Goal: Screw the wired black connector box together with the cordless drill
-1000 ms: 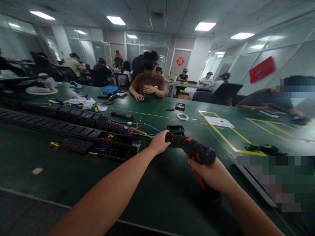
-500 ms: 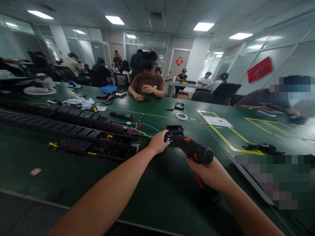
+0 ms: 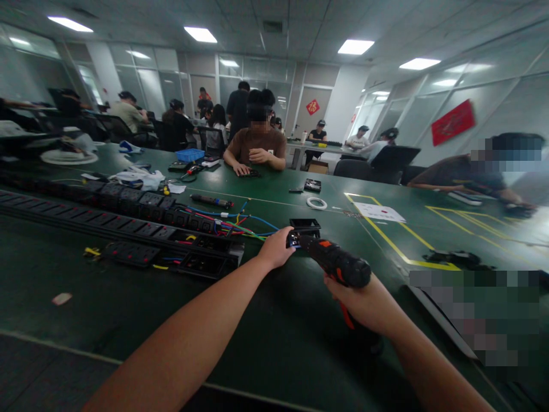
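Observation:
My right hand [image 3: 362, 300] is wrapped round the grip of a black and orange cordless screwdriver [image 3: 337, 260]. Its nose points left, up against a small dark part with shiny metal [image 3: 294, 239]. That part is pinched in my left hand [image 3: 278, 247], whose fingers partly cover it, so its kind does not show. Just behind lies a black rectangular frame [image 3: 305, 224] on the green table. Red, blue, green and yellow wires [image 3: 240, 223] run from the left to near my left hand. The screwdriver's lower end is in shadow.
Long black socket strips [image 3: 86, 220] fill the table's left side. Behind them lie a pen-shaped tool [image 3: 211, 201] and a blue basket [image 3: 189, 155]. A white ring [image 3: 316, 203] and a paper sheet [image 3: 380, 212] lie further back. A co-worker [image 3: 257, 146] sits opposite, another person [image 3: 472, 171] at right.
Almost nothing differs. The screwdriver's rear end has shifted very slightly left; both hands keep their hold and place.

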The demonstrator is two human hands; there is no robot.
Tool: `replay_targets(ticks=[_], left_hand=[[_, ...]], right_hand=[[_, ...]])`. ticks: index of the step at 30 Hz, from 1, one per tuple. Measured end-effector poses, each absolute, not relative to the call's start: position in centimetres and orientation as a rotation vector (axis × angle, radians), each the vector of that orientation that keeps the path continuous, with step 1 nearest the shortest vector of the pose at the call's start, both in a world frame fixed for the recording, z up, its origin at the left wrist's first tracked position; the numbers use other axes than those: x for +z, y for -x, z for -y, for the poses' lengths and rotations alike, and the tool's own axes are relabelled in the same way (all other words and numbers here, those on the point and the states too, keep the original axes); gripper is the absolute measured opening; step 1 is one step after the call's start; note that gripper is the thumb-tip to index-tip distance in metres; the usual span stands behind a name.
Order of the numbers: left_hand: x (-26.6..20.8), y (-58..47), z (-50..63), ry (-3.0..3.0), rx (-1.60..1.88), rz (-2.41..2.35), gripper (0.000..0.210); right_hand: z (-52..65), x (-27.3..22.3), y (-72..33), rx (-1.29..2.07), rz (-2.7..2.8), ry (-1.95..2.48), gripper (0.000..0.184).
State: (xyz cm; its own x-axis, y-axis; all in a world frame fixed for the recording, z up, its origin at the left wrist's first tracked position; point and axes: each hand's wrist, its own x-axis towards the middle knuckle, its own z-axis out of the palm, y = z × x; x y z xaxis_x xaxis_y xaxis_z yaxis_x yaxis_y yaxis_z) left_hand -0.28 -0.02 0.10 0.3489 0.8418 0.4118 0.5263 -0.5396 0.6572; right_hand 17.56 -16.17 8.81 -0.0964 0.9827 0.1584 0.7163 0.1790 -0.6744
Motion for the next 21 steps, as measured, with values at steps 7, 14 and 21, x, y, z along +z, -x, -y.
replay_targets(ticks=[7, 14, 21], left_hand=[[0.09, 0.24, 0.00, -2.185, 1.026, -1.208, 0.062], [-0.16, 0.30, -0.19, -2.201, 1.024, -1.213, 0.064], [-0.15, 0.36, -0.20, -2.182, 1.029, -1.203, 0.064]], right_hand=[[16.03, 8.62, -17.69, 0.572, 1.918, 1.558, 0.015], [16.40, 8.85, -17.62, 0.495, 1.957, 1.527, 0.020], [16.89, 9.06, -17.97, 0.529, 1.961, 1.520, 0.020]])
